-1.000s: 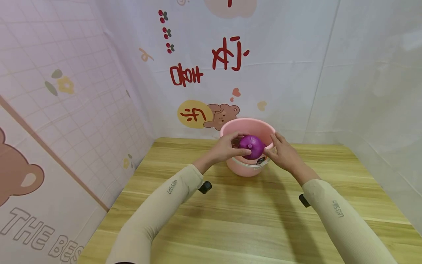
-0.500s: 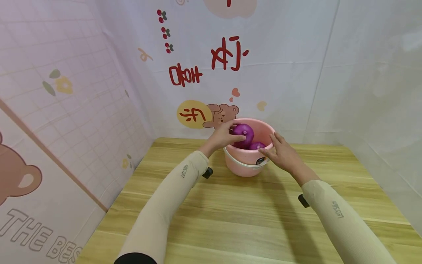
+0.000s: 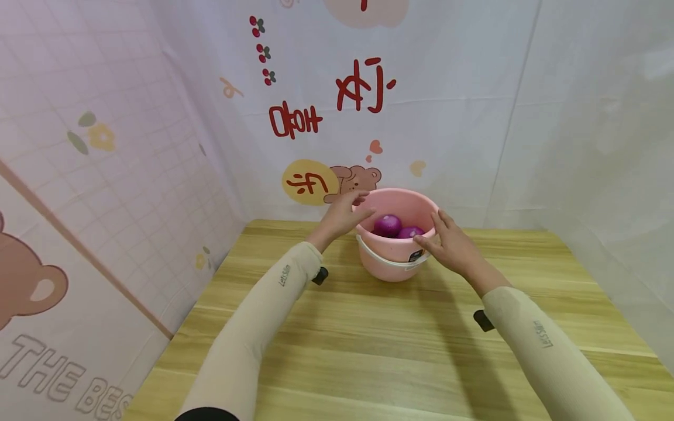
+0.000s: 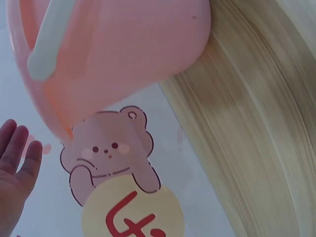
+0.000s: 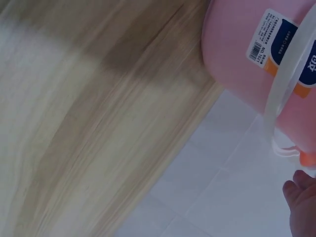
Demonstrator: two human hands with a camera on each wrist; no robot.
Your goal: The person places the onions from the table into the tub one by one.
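Note:
Two purple onions lie inside the pink bucket [image 3: 392, 269]: one onion [image 3: 388, 225] in the middle and another onion [image 3: 410, 233] by the near right wall. My left hand [image 3: 341, 217] is at the bucket's left rim with fingers spread and nothing in them; the left wrist view shows the same hand [image 4: 19, 173] apart from the bucket wall. My right hand [image 3: 453, 245] rests against the right rim, fingers extended along the outside and thumb at the near edge. In the right wrist view its fingertips [image 5: 298, 185] appear just below the handle joint.
The bucket's white handle [image 3: 387, 260] hangs down in front, across a dark label [image 3: 416, 255]. A wooden table [image 3: 363, 351] supports the bucket near its back edge. Printed white cloth [image 3: 453, 128] forms a wall close behind, with another wall at the left.
My left hand lowered a purple onion into the bucket, let go of it and drew back to the left rim. The right hand stayed at the right rim.

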